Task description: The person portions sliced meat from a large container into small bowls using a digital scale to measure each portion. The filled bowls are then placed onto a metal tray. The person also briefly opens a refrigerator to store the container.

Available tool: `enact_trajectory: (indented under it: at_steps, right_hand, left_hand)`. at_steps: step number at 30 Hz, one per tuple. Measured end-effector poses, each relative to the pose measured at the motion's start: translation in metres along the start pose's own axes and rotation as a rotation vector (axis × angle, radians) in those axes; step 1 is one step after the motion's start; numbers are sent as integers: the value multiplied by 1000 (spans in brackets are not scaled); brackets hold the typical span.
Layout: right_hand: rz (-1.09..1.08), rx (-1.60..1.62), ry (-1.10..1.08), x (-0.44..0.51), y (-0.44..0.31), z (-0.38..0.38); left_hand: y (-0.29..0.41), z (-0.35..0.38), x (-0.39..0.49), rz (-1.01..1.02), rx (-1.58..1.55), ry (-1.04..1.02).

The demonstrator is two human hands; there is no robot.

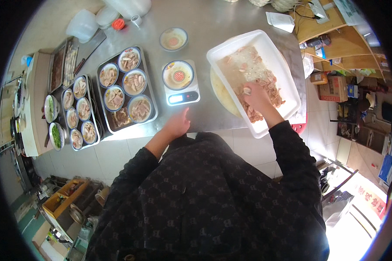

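Note:
My right hand (256, 96) is down among sliced meat pieces (270, 85) in a white plastic tub (289, 78), its fingers around some pale pieces. My left hand (179, 123) hovers at the table's near edge, holding nothing, below a digital kitchen scale (182, 98) with a lit display. A patterned bowl (178, 75) with a red mark inside stands on the scale. Behind it is another similar bowl (173, 38). To the left, a metal tray (154, 107) holds several bowls of sliced meat (134, 82); further left is a second tray (97, 138) of smaller filled bowls.
A round yellowish board (223, 94) lies under the tub. At the far left are a cleaver (92, 49), a tray of skewers (71, 63) and bowls of chopped greens (55, 135). Plastic containers (83, 24) and a red lid (118, 24) stand at the back. Wooden shelves (349, 40) are at right.

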State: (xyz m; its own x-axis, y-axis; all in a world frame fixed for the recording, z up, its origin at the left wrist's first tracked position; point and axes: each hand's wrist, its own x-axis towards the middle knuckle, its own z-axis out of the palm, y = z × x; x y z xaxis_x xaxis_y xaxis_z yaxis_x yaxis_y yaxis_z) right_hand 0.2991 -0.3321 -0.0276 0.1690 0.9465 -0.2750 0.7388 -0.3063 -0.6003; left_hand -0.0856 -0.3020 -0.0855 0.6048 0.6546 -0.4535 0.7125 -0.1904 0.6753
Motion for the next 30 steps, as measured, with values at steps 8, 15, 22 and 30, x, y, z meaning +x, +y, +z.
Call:
enact_trajectory:
  at_steps: [8,15,22,30]
  right_hand:
    - [550,999,101,-9,-15,-55]
    - [282,1122,-51,30,-134,-49]
    - [77,738,-186,93,-206,46]
    - [-46,375,-112,121,-176,126]
  left_hand:
    - [-30,-12,-31,-156,-116,87]
    - [-41,-13,-42,-171,-129,101]
    - [-54,-22,-68,-177,-184,176]
    - [-75,-25,-98,-249,-233,227]
